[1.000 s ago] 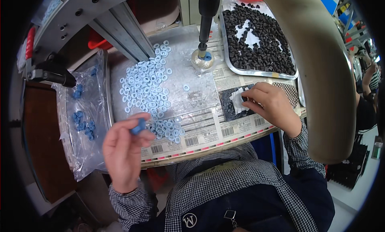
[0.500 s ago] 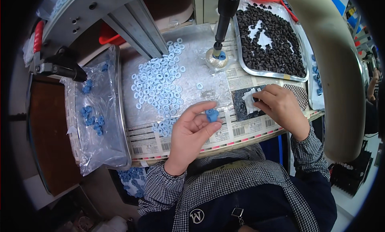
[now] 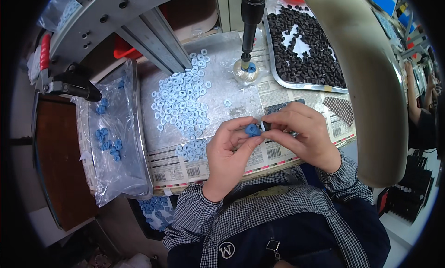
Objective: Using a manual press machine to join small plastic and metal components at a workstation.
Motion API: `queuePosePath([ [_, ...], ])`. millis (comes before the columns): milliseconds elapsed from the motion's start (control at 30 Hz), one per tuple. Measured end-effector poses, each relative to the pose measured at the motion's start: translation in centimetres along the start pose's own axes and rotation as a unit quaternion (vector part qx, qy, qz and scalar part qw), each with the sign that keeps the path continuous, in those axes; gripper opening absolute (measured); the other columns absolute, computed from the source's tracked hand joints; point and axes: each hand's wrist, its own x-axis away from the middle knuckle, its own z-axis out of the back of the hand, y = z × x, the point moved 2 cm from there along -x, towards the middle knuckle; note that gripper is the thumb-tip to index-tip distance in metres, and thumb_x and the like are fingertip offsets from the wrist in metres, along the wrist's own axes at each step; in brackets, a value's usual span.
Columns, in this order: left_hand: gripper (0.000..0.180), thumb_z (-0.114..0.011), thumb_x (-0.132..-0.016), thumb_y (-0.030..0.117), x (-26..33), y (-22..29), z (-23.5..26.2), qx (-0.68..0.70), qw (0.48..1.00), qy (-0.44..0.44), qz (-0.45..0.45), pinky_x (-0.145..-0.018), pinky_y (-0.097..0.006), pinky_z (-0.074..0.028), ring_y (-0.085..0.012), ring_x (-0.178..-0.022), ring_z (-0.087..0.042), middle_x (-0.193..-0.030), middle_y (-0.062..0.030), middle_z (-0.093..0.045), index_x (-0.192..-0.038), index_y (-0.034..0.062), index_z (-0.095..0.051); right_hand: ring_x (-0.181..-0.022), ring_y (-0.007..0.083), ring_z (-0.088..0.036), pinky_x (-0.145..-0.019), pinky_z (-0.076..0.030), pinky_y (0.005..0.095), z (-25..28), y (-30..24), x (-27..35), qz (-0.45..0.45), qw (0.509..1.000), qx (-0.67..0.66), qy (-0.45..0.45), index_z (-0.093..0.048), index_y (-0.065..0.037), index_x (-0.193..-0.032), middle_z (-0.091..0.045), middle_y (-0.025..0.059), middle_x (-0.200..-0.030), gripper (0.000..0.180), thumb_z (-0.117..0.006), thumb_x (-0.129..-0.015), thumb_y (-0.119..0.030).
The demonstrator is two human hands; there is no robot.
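Between the thumb and fingers of my left hand point(image 3: 228, 153) sits a small blue knobbed part point(image 3: 251, 130). My right hand point(image 3: 303, 134) pinches a small black piece with a white face point(image 3: 265, 126), held right up against the blue part's right side. Whether the two are joined I cannot tell. Both hands hover over the front of the paper-covered table. Behind my right fingers, a dark speckled block point(image 3: 283, 105) shows only in part. A lone pale blue ring point(image 3: 227, 103) lies on the metal plate point(image 3: 236, 94) beyond my left hand.
Pale blue rings point(image 3: 183, 98) are heaped on the plate. A press rod point(image 3: 251, 17) stands over a round holder point(image 3: 244, 76). Black pieces fill a tray point(image 3: 306, 86). Left, a plastic-lined tray point(image 3: 146, 175) holds blue parts. A thick beige curved arm point(image 3: 378, 92) runs down the right.
My right hand has left the white cloth on the dark block and come left to the blue part, bringing the black piece. My left hand has shifted slightly right, still holding the blue part.
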Motion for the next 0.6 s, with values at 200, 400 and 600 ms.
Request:
queuePosePath([
  [200,0.043,-0.067,-0.089,-0.007,0.0,0.3,-0.6,-0.077,0.995,0.036,-0.056,-0.088,-0.028,-0.057,-0.0183,-0.101,-0.070,-0.124,-0.0171,-0.063,-0.128,-0.0032,-0.051,-0.068,0.0149,-0.061,-0.057,-0.048,0.0269,-1.2,0.7,0.5,-0.026,0.999,-0.025,-0.008,-0.072,-0.003,-0.108,-0.062,0.0059,-0.080,0.033,-0.081,-0.077,-0.004],
  [400,0.043,-0.067,-0.089,-0.007,0.1,0.1,-0.5,-0.109,0.989,0.039,-0.087,-0.088,-0.029,-0.058,-0.0188,-0.101,-0.070,-0.123,-0.0177,-0.064,-0.129,-0.0033,-0.050,-0.067,0.0154,-0.060,-0.057,-0.047,0.0273,-1.5,0.6,0.3,-0.006,1.000,-0.022,0.009,-0.072,-0.003,-0.108,-0.061,0.0056,-0.077,0.033,-0.081,-0.076,-0.005],
  [600,0.044,-0.069,-0.088,-0.006,0.1,0.3,-0.7,-0.137,0.984,0.056,-0.099,-0.086,-0.029,-0.059,-0.0192,-0.099,-0.071,-0.120,-0.0176,-0.066,-0.128,-0.0028,-0.052,-0.065,0.0137,-0.060,-0.055,-0.047,0.0263,-1.7,1.1,0.7,-0.038,0.997,-0.063,0.012,-0.072,-0.002,-0.105,-0.061,0.0052,-0.076,0.030,-0.081,-0.077,-0.006],
])
